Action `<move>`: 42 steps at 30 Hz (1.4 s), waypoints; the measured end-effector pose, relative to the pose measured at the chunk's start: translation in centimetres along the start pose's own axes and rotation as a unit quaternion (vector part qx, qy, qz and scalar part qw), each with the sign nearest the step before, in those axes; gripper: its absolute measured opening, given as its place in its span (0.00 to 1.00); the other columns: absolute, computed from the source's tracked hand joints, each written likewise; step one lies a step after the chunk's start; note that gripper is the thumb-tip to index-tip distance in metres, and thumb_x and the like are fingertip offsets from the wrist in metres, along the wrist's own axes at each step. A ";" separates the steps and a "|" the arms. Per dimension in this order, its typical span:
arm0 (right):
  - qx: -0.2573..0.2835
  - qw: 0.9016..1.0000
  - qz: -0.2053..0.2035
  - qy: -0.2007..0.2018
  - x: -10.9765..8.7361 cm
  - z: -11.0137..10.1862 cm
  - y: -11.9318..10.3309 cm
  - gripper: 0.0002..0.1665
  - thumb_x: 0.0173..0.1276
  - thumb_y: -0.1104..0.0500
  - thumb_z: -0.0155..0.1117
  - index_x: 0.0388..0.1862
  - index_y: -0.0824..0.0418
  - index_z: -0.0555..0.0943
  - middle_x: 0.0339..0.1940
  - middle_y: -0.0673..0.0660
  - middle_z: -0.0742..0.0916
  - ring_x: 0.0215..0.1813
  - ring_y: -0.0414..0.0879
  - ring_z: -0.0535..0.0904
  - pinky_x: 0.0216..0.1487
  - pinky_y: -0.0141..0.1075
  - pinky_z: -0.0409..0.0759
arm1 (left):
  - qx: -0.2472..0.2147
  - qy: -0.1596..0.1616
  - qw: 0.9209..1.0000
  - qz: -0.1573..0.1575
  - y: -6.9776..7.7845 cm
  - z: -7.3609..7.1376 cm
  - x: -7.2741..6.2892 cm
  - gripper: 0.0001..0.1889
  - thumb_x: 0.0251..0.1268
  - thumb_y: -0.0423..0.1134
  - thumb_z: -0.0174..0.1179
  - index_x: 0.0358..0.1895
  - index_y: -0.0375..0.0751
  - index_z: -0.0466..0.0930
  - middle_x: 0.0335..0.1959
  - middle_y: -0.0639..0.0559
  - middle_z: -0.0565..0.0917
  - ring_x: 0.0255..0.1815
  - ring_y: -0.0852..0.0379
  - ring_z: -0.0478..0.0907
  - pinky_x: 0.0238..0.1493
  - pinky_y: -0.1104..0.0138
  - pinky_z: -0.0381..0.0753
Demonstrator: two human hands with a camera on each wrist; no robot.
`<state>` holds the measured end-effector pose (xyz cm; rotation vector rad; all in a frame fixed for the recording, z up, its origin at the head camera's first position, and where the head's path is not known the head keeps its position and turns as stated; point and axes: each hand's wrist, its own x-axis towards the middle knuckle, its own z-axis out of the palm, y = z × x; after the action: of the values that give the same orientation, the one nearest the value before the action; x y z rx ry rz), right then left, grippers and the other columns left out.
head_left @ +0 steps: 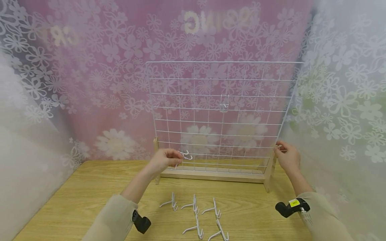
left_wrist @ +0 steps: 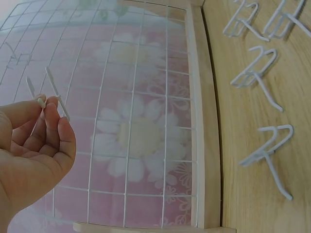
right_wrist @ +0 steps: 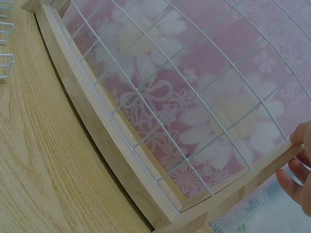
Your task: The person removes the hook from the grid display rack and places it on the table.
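Observation:
A white wire grid panel [head_left: 224, 61] stands upright in a wooden stand [head_left: 211, 176] on the table. My left hand [head_left: 161, 162] pinches a white metal hook [left_wrist: 57, 92] between thumb and fingers, in front of the grid's lower left. The hook's two curved ends point up past the fingertips in the left wrist view. At the other side, my right hand [head_left: 288, 157] grips the top of the stand's right wooden post [head_left: 269, 170], fingers and thumb around it beside the wire edge. One hook [head_left: 224, 107] hangs on the grid, right of centre above the middle.
Several more white hooks [head_left: 194, 205] lie in two rows on the wood-grain table [head_left: 75, 201], in front of the stand. A pink, flower-patterned curtain [head_left: 99, 100] hangs close behind the grid, and pale translucent sheeting [head_left: 346, 117] closes off the right side.

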<state>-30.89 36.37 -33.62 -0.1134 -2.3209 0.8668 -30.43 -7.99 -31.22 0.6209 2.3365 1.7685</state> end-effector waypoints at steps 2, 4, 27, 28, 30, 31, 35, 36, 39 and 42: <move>0.000 1.000 -0.001 -0.001 0.0 0.0 0.0 0.16 0.66 0.63 0.55 0.49 0.71 0.77 0.36 0.67 0.81 0.38 0.60 0.78 0.26 0.28 0.69 | 0.001 -0.006 1.000 0.007 -0.3 0.0 -0.3 0.09 0.61 0.30 0.59 0.42 0.27 0.78 0.29 0.52 0.80 0.30 0.56 0.74 0.36 0.67 0.76; 0.000 1.000 -0.004 0.000 0.0 -0.1 0.0 0.16 0.66 0.63 0.55 0.49 0.71 0.77 0.36 0.67 0.81 0.38 0.60 0.78 0.26 0.28 0.68 | -0.001 -0.010 1.000 0.011 -0.6 0.0 -0.5 0.09 0.60 0.29 0.59 0.42 0.26 0.77 0.29 0.52 0.80 0.30 0.57 0.74 0.35 0.67 0.75; -0.005 1.000 -0.002 0.007 0.1 0.0 0.0 0.14 0.65 0.63 0.57 0.47 0.70 0.78 0.34 0.66 0.81 0.31 0.42 0.76 0.25 0.27 0.68 | 0.062 -0.096 0.992 0.043 -3.5 0.2 -3.1 0.05 0.59 0.26 0.59 0.37 0.29 0.80 0.29 0.51 0.80 0.31 0.58 0.76 0.34 0.68 0.76; -0.006 1.000 -0.002 0.006 0.1 0.0 0.0 0.14 0.65 0.63 0.57 0.47 0.70 0.78 0.34 0.66 0.81 0.31 0.45 0.76 0.26 0.27 0.68 | 0.068 -0.099 0.992 0.047 -3.5 0.1 -3.2 0.04 0.59 0.26 0.59 0.37 0.30 0.80 0.29 0.51 0.80 0.30 0.58 0.75 0.33 0.69 0.76; -0.006 1.000 -0.002 0.006 0.1 0.0 0.0 0.14 0.65 0.63 0.57 0.47 0.70 0.78 0.34 0.66 0.81 0.32 0.49 0.77 0.26 0.28 0.68 | 0.073 -0.106 0.990 0.054 -3.7 0.0 -3.4 0.04 0.59 0.26 0.59 0.37 0.31 0.80 0.28 0.51 0.79 0.29 0.59 0.75 0.31 0.69 0.76; -0.007 1.000 -0.002 0.005 0.1 0.1 0.0 0.14 0.65 0.63 0.57 0.47 0.70 0.78 0.34 0.66 0.81 0.33 0.49 0.77 0.26 0.29 0.68 | 0.076 -0.110 0.990 0.056 -3.8 -0.1 -3.6 0.04 0.59 0.26 0.59 0.36 0.31 0.80 0.28 0.51 0.79 0.28 0.59 0.74 0.30 0.69 0.75; -0.006 1.000 -0.005 0.006 0.1 0.1 0.0 0.14 0.65 0.63 0.57 0.46 0.71 0.78 0.33 0.67 0.81 0.31 0.48 0.77 0.26 0.29 0.68 | 0.077 -0.121 0.988 0.052 -4.1 -0.3 -4.0 0.03 0.58 0.26 0.59 0.35 0.30 0.79 0.26 0.49 0.78 0.27 0.58 0.73 0.29 0.70 0.73; -0.006 1.000 -0.005 0.006 0.1 0.1 0.0 0.14 0.65 0.64 0.57 0.46 0.71 0.78 0.33 0.67 0.81 0.31 0.47 0.76 0.26 0.28 0.68 | 0.077 -0.124 0.988 0.051 -4.2 -0.4 -4.2 0.03 0.58 0.26 0.59 0.35 0.30 0.79 0.25 0.47 0.78 0.27 0.58 0.73 0.28 0.70 0.73; -0.003 1.000 -0.003 0.007 0.1 0.1 0.0 0.14 0.65 0.64 0.57 0.46 0.71 0.78 0.34 0.67 0.81 0.31 0.45 0.76 0.25 0.27 0.68 | 0.081 -0.130 0.987 0.051 -4.4 -0.6 -4.5 0.03 0.58 0.26 0.60 0.34 0.29 0.79 0.25 0.45 0.78 0.26 0.58 0.72 0.27 0.70 0.72; -0.001 1.000 0.001 0.007 0.1 0.1 0.0 0.14 0.65 0.63 0.57 0.47 0.71 0.78 0.34 0.66 0.80 0.30 0.40 0.74 0.25 0.25 0.67 | 0.085 -0.131 0.987 0.046 -4.8 -0.8 -4.7 0.03 0.57 0.27 0.60 0.34 0.30 0.79 0.24 0.46 0.78 0.25 0.59 0.71 0.27 0.71 0.72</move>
<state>-31.06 36.38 -33.62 -0.1213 -2.3084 0.8626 -27.58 -11.72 -36.08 0.9400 2.3211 1.4263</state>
